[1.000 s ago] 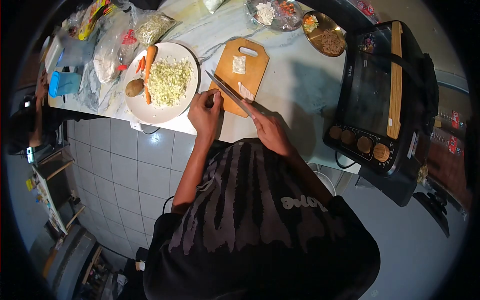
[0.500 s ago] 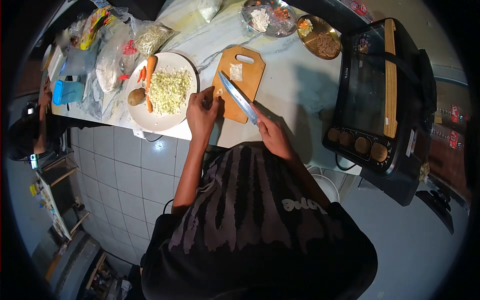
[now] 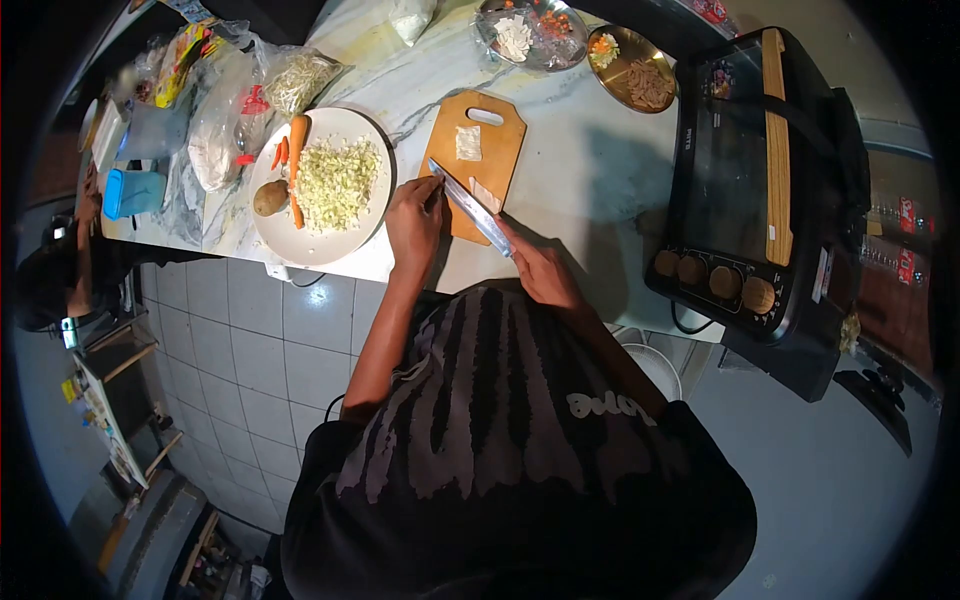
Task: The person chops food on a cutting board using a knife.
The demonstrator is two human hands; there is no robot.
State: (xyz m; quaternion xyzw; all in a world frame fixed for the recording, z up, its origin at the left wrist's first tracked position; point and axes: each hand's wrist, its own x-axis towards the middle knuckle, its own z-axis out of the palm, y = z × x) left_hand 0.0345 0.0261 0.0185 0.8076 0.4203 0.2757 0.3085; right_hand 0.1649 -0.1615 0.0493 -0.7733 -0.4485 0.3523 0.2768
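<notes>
My right hand (image 3: 540, 270) grips the handle of a kitchen knife (image 3: 466, 203), its blade slanting up and left over the wooden cutting board (image 3: 503, 150). The fingertips of my left hand (image 3: 413, 228) are pressed together beside the blade near its tip; whatever they hold, if anything, is hidden. A thin pale piece of food (image 3: 486, 191) lies along the far side of the blade. Higher on the board sits a whitish, roughly square slab (image 3: 468, 143).
Left of the board, a white plate (image 3: 330, 250) carries chopped pale vegetable (image 3: 340, 185), a carrot (image 3: 297, 150), chillies and a potato (image 3: 269, 198). Plastic bags (image 3: 215, 150) crowd the far left. Two metal dishes (image 3: 632, 95) stand behind. A toaster oven (image 3: 735, 170) occupies the right side.
The knife blade has shifted slightly down and left, and turned more edge-on. My left fingers have closed in beside its tip. A pale strip now shows beyond the blade.
</notes>
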